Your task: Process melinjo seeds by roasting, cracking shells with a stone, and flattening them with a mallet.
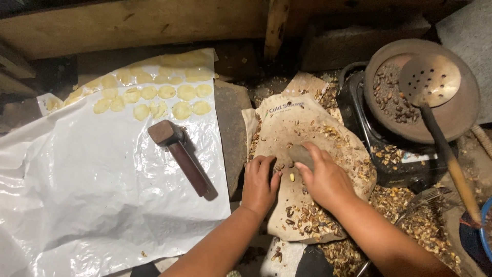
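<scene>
A small pale yellow kernel (292, 177) lies bare on the stained brown paper sack (302, 128), in the gap between the two hands. The right hand (323, 179) is curled over a rounded grey stone (301, 154), its fingers closed round it, and holds the stone just above and beside the kernel. The left hand (259, 182) rests flat on the sack, fingers loosely bent and holding nothing, its tips near a few dark brown shelled nuts (279, 166).

By the look of it, cracking is the step in hand: one nut at a time under the stone. The next blow wants a short, measured tap, with the left fingertips kept clear.

Broken brown husks (312, 215) litter the sack. Farther left, a dark wooden mallet (182, 154) lies on a white plastic sheet (92, 195) below rows of flattened yellow discs (154, 95). To the right sits a round dark pan of roasted nuts (451, 123) with a perforated metal skimmer (429, 79).
</scene>
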